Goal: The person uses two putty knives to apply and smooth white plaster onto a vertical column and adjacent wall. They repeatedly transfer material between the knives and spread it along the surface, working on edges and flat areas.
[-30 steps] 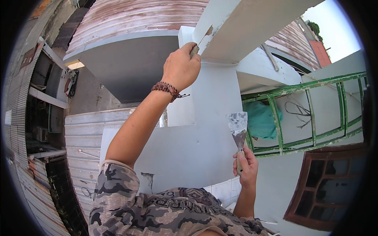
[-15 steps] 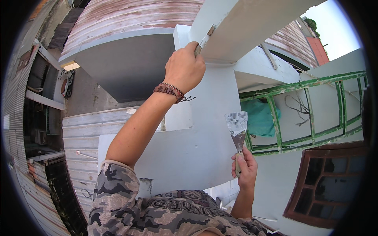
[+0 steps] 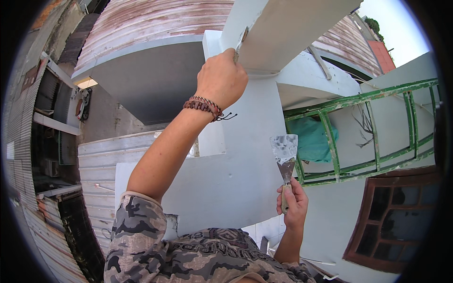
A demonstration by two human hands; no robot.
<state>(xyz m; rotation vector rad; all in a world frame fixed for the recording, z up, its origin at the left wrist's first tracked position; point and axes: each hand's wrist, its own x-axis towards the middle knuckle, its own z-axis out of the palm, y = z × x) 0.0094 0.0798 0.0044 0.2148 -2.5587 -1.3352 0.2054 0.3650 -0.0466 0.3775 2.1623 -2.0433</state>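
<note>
My left hand point(image 3: 222, 78), a braided bracelet at its wrist, grips a small putty knife point(image 3: 239, 47) up against the edge of a pale overhead beam point(image 3: 292, 30); the blade is partly hidden, at a chipped, brownish spot there. Lower right, my right hand point(image 3: 295, 205) is wrapped round the handle of a wider putty knife point(image 3: 284, 148), held upright, its blade smeared with white filler. Below the beam is a white painted wall point(image 3: 250, 188) with small marks on it.
At right are a green ladder-like metal frame point(image 3: 358, 167) with teal cloth point(image 3: 309, 141) behind it and a brown-framed window point(image 3: 389, 217). Corrugated roofing point(image 3: 151, 19) is above, more sheeting point(image 3: 108, 160) at lower left, and a motorbike point(image 3: 82, 104) far left.
My left hand has shifted a little right along the beam's edge, its small knife now angled more upright. My right hand holds almost still. The view has shifted slightly.
</note>
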